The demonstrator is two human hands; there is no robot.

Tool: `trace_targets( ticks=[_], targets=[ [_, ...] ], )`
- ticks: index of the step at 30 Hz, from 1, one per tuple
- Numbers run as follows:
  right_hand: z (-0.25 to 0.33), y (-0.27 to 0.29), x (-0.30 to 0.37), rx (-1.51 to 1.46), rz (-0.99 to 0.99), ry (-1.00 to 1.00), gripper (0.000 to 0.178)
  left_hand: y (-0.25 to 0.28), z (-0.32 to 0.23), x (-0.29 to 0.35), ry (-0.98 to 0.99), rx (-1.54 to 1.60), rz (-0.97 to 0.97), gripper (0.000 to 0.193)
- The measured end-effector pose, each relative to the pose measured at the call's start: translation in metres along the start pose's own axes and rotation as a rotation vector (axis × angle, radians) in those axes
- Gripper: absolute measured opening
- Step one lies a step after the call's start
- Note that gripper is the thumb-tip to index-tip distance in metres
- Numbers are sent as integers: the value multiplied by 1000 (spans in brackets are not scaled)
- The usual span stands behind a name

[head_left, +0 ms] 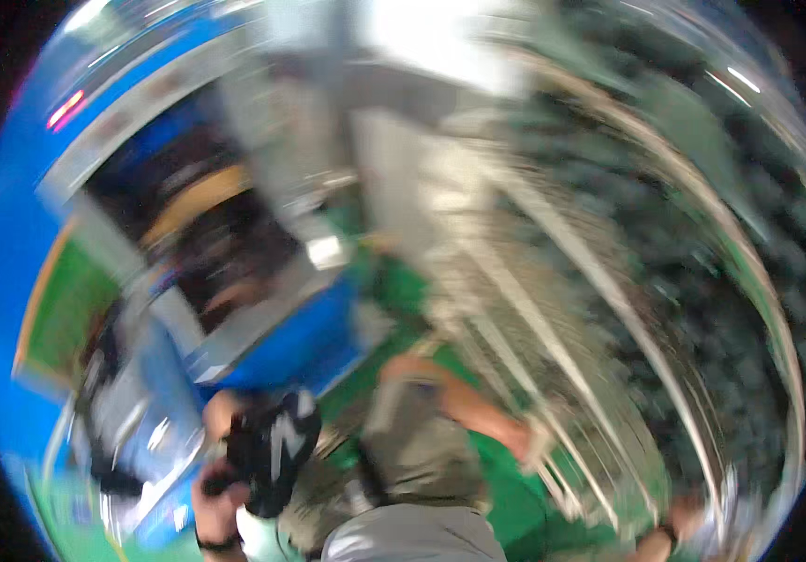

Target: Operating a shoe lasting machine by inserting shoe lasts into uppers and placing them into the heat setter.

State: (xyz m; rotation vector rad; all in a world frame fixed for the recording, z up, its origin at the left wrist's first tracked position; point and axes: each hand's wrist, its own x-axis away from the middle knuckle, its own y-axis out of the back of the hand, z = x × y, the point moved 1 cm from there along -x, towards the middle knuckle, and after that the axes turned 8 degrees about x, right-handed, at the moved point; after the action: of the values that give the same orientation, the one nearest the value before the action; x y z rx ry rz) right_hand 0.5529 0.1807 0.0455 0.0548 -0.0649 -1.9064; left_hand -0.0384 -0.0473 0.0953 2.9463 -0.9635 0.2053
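Motion blurs the whole head view. At the lower left my left hand (218,496), with a dark band at its wrist, is beside a black shoe-like thing (276,454) with a white marking. A small dark shape shows at its fingers, too smeared to name or to say whether it is held. My right hand (686,517), also with a dark wristband, is at the lower right by the pale bars of a rack or railing (599,281). Blur hides its fingers, and I cannot tell if it touches a bar.
To the left stands a blue and grey machine (281,347) with a dark opening. Clear, shiny sheeting or bags (155,421) lie near it. Many dark greenish pieces (646,225) fill the space beyond the bars. Green floor (515,487) shows beside my bare leg (482,407) and khaki shorts (421,440).
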Motion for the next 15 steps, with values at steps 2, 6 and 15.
trace_targets(
  ticks=[2, 6, 15],
  targets=[
    [11, -199, 51, 323, 632, 51, 36, 49, -29, -7, -4, -1, -156, 28],
    [-4, -306, 109, 411, 1069, 18, 36, 154, -66, -11, -286, -5, -485, 32],
    [26, -261, -39, 779, 588, -611, 38, 329, -30, -64, 281, -1059, -486, 59]
  ],
)
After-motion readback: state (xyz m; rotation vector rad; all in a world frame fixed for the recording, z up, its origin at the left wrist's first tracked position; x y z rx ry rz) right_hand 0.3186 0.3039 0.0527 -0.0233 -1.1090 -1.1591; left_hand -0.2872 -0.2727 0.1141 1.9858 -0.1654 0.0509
